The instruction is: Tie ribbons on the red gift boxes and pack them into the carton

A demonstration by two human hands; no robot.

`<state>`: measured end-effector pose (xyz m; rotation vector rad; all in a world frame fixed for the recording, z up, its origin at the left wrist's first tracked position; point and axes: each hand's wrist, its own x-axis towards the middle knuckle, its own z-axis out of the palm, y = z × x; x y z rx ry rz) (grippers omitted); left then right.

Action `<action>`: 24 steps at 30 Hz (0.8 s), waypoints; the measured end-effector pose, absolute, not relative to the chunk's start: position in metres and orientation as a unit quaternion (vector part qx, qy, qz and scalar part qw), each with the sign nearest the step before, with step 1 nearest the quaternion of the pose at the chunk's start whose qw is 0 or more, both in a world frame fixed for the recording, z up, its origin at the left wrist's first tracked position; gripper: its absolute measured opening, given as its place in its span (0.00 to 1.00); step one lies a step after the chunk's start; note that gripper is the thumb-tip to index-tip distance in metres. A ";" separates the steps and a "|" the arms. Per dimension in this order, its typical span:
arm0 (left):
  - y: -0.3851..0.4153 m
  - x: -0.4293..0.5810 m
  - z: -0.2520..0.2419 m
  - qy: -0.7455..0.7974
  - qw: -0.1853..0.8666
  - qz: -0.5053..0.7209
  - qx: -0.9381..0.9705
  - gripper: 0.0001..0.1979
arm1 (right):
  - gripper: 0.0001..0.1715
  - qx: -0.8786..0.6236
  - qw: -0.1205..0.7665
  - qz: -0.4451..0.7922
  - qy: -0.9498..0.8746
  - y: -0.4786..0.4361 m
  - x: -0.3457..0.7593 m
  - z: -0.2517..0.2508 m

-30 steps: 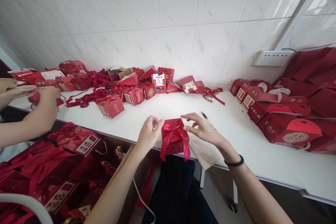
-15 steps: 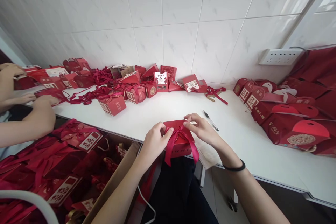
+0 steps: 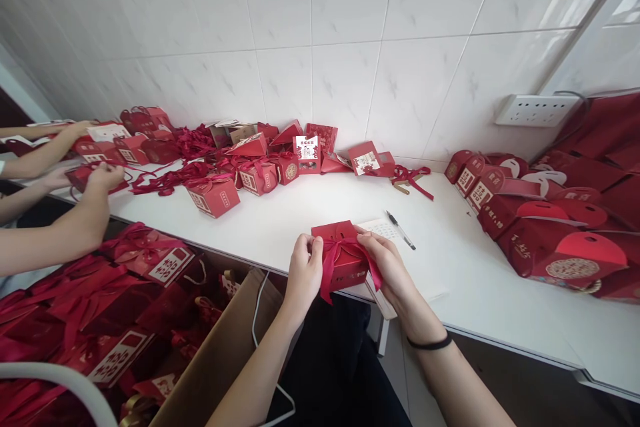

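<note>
A small red gift box (image 3: pixel 345 272) sits at the table's front edge, between my hands. Tied round it is a crimson ribbon (image 3: pixel 340 248) with a bow on top and tails hanging down the sides. My left hand (image 3: pixel 306 273) grips the box's left side, thumb up near the bow. On the right side, my right hand (image 3: pixel 384 263) holds the box, its fingers partly hidden behind it. A sheet of paper with writing (image 3: pixel 381 230) lies behind my right hand, and a black pen (image 3: pixel 401 230) rests beside it.
A carton (image 3: pixel 215 340) full of ribboned red boxes stands at lower left. Red boxes and loose ribbons (image 3: pixel 170 177) line the back left. More red boxes (image 3: pixel 550 247) are stacked at right, below a power strip (image 3: pixel 536 110). Other people's arms (image 3: pixel 65 227) work at far left.
My hands have moved from pinching the bow to holding the box by its sides. The box is slightly raised and turned. At left, another person's hand now reaches toward the boxes.
</note>
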<state>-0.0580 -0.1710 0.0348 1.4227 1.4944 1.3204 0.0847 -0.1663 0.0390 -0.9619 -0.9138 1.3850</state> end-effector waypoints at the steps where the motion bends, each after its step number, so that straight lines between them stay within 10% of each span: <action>1: -0.171 -0.057 0.034 0.578 0.335 0.505 0.547 0.13 | 0.14 -0.400 0.581 0.602 -0.373 -0.166 0.084 0.037; 17: -0.166 -0.061 0.032 0.578 0.282 0.497 0.583 0.09 | 0.20 -0.401 0.633 0.580 -0.318 -0.169 0.094 0.031; 24: -0.162 -0.071 0.078 0.411 0.155 0.300 0.847 0.31 | 0.07 -0.595 0.595 0.355 -0.407 -0.144 0.170 0.018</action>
